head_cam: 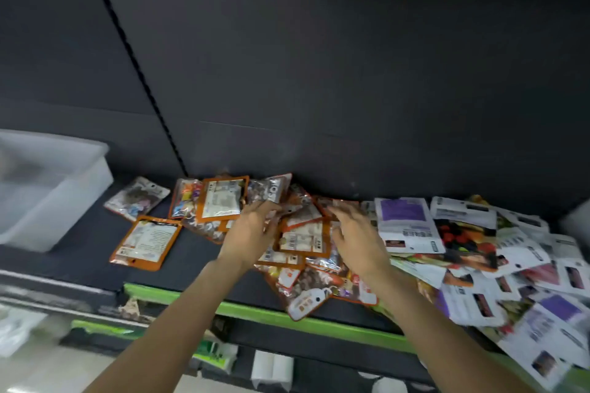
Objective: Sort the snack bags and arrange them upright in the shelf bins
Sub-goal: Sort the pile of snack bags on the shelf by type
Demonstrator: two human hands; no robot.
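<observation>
A heap of orange-edged snack bags [306, 234] lies flat in the middle of the dark shelf [89, 242]. My left hand [250, 230] reaches into the heap's left side, its fingertips touching a silvery bag [271, 190] near the back wall. My right hand [356, 233] hovers over the heap's right side with fingers spread and slightly bent, holding nothing. A second pile of white and purple bags [405, 223] spreads to the right. One orange bag [145, 241] and one pale bag [137, 198] lie apart on the left. A clear plastic bin [54, 188] stands at the far left.
The shelf has a green front edge [255, 313]. A dark back wall [319, 73] rises right behind the bags. Lower shelves with white packages [271, 370] show below. Part of another pale bin [574, 220] shows at the right edge.
</observation>
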